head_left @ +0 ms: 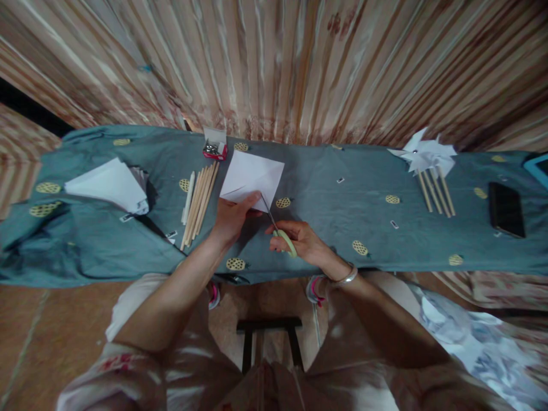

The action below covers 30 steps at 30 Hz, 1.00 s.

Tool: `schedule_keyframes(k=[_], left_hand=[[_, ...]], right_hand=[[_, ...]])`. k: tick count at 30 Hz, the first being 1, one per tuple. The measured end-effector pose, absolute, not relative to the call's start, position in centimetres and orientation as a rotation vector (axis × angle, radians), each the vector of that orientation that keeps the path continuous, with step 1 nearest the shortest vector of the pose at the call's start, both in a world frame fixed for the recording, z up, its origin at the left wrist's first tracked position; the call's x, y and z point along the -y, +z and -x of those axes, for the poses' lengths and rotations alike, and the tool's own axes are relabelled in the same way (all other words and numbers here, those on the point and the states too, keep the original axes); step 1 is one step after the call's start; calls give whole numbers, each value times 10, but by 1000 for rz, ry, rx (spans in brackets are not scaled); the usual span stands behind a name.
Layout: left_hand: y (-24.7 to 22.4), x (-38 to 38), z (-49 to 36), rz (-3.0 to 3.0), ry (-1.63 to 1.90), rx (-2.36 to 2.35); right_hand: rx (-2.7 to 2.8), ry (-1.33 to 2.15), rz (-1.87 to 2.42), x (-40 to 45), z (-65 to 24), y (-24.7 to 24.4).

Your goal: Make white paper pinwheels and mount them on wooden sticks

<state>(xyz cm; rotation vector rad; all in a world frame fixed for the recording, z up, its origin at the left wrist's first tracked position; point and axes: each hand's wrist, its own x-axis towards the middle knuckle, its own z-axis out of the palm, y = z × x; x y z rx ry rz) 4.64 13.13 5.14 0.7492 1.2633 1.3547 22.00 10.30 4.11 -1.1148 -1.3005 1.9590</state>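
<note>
A white square of paper (253, 171) is pinched at its near edge by my left hand (233, 216), thumb on top. A slit runs in from the paper's left side. My right hand (303, 242) grips scissors (286, 242) with pale green handles. Their dark blades reach the paper's near right corner, close to my left thumb. How far the blades are apart is too small to tell. Left of the paper lie a row of wooden sticks (201, 202) and a white stick-like piece (188, 197).
A small open red and white box (214, 145) of metal pins stands behind the sticks. Stacked white paper (109, 185) lies at far left. White paper pinwheels (428, 154) on sticks and a dark phone (507, 209) lie at right, on a green cloth (325, 182).
</note>
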Motion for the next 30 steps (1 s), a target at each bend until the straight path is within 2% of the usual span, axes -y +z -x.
schedule_keyframes(k=[30], left_hand=[[54,-128,-49,-726,1352,-1192]], right_hand=[[1335,1941,1149,-103,-224,34]])
